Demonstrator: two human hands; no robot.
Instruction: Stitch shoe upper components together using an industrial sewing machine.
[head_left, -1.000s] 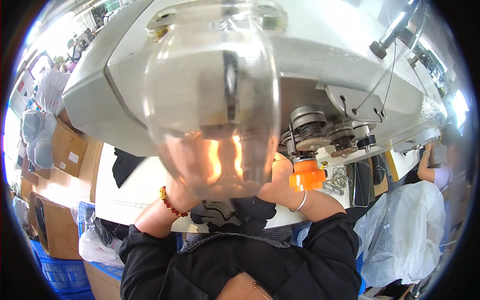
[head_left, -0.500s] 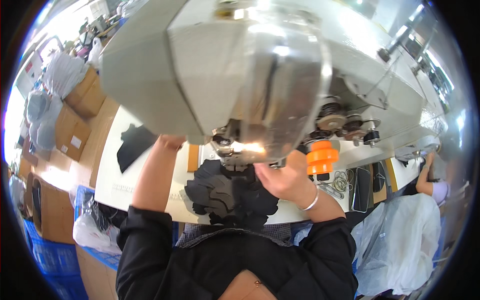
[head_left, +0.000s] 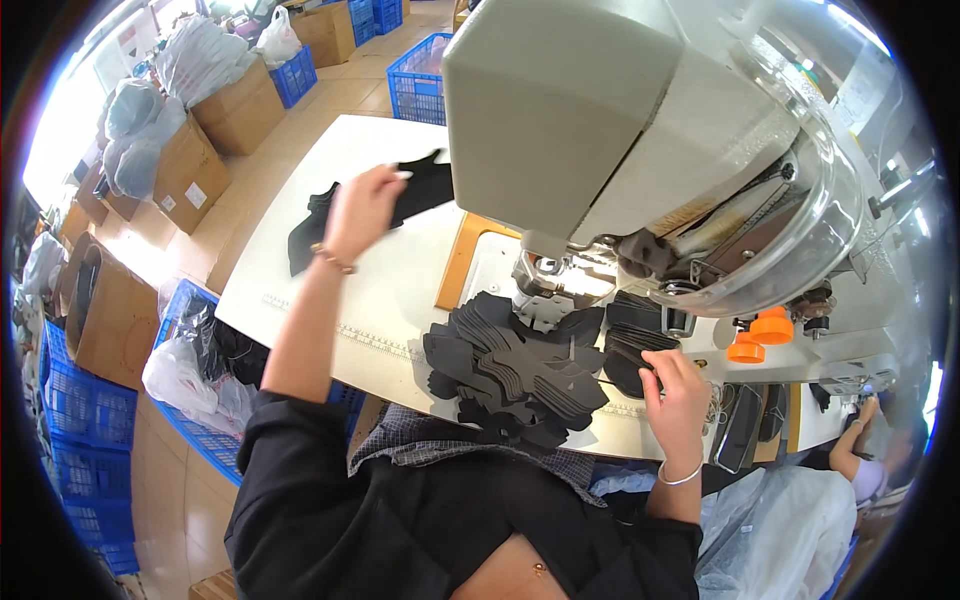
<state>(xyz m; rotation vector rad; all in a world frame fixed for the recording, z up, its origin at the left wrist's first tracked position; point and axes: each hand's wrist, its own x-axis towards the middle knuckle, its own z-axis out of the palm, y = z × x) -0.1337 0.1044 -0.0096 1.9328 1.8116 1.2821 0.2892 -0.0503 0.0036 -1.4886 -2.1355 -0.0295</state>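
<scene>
My left hand (head_left: 365, 208), fingers curled in and a little blurred, is over black cut fabric pieces (head_left: 422, 192) at the table's far left; what its fingertips hold, if anything, I cannot make out. My right hand (head_left: 676, 402) is raised at the right, thumb and forefinger apart, with nothing visible between them. Beside its fingertips lies a stack of dark rounded pieces (head_left: 627, 345). A thick, fanned pile of black cut pieces (head_left: 512, 365) rests in front of the sewing machine (head_left: 570, 110), its far edge close under the presser foot (head_left: 541, 309).
The machine head overhangs the white table (head_left: 320, 330), which has a ruler strip. Orange knobs (head_left: 770, 326) are on the machine's right. A phone (head_left: 740, 428) lies at the right. Blue crates (head_left: 90, 400) and cardboard boxes (head_left: 190, 175) stand left; another person's arm (head_left: 852, 448) shows far right.
Both hands have come away from the needle area, the left going out to the far-left pieces, the right back toward me. The view has shifted, bringing more of the left table into sight.
</scene>
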